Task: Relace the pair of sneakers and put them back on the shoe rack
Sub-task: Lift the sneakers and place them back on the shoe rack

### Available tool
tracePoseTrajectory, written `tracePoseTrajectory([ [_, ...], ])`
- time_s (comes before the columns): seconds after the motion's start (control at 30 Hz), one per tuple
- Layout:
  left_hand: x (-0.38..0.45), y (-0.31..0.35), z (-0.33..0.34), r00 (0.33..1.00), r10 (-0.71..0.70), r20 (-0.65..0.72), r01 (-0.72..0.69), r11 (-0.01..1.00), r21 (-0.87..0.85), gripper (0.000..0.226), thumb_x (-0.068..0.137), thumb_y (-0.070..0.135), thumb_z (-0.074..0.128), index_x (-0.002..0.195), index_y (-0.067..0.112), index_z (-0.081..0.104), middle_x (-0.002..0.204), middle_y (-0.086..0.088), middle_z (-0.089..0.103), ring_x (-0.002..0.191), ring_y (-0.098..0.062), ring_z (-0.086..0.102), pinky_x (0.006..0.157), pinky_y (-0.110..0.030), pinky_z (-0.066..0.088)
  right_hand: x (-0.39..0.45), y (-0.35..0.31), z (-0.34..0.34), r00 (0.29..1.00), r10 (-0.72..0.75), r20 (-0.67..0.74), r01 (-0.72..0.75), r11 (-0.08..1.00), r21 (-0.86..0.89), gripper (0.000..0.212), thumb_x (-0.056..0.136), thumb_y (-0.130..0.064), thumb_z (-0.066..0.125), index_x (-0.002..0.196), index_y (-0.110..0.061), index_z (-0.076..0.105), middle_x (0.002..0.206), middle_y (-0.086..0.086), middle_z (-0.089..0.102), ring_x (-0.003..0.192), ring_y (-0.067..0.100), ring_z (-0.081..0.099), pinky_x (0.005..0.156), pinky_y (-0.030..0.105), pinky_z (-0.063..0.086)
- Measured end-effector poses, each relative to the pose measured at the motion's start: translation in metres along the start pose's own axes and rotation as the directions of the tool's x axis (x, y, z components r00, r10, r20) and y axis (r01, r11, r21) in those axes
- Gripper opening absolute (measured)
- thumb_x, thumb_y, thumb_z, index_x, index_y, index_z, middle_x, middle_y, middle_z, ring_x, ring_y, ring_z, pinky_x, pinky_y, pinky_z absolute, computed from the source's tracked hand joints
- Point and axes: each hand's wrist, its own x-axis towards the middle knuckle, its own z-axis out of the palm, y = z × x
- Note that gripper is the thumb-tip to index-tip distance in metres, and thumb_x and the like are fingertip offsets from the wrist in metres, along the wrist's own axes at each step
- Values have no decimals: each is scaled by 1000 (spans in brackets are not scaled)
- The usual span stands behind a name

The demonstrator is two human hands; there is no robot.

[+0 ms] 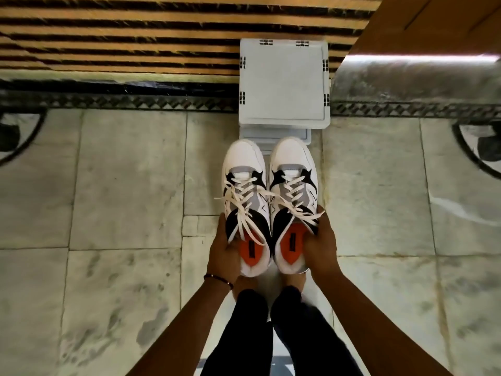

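Left hand [226, 251] clamped on left sneaker [245, 202], right hand [321, 245] on right sneaker [294, 196], at heels. Likely light, stiff-soled; loose laces [245, 213] may snag on rack [282, 82].

Your sneakers [268, 196] are white with black star-shaped patches, grey panels along the tongue, and black sweeps near the collar. Their laces [249, 202] are off-white, and the insoles [250, 251] show bright orange with a small dark label. The rack [283, 82] ahead of you is pale grey-white with small black slotted marks at its edges. Your floor [122, 185] is mottled grey-green marble with a black zigzag border. The rug [122, 31] runs in tan and black stripes. Your trousers [252, 335] are black.
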Motion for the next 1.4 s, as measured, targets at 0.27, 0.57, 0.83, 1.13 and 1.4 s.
tracePoseTrajectory([
  [0.27,48,42,6,988,137,68,-142,987,80,65,82,5,44,143,17,22,136,3,41,128,-21,42,110,-47,33,43,-29,1,999,42,-3,-42,998,56,39,86,0,45,124,-8,48,115,15,61,110,36,57,92,45,47],
  [0.57,137,137,61,969,238,69,-247,951,184,63,88,-9,38,143,14,18,131,9,37,120,-7,38,101,-20,31,159,-104,-15,1000,-17,19,14,989,144,59,77,14,35,122,-21,52,113,-1,62,104,13,57,83,26,45],
  [0.83,236,189,95,966,256,31,-253,914,317,61,89,-5,40,144,13,20,145,-11,41,132,-26,39,109,-31,30,273,-144,-1,998,-29,57,21,991,130,59,79,13,34,127,-17,50,114,3,62,108,20,57,91,34,45],
  [1.13,294,195,110,980,197,27,-187,867,462,62,90,8,47,144,18,19,138,-16,48,123,-33,49,105,-40,39,341,-144,11,994,8,112,-19,995,94,58,78,9,37,127,-18,51,113,4,65,108,24,59,90,36,48],
  [1.4,312,201,110,985,165,58,-168,807,566,62,89,7,45,144,22,19,133,-17,52,119,-35,51,93,-30,37,350,-142,13,990,-4,139,-8,996,87,48,84,-7,45,127,-27,50,120,3,64,112,22,58,101,49,45],
])
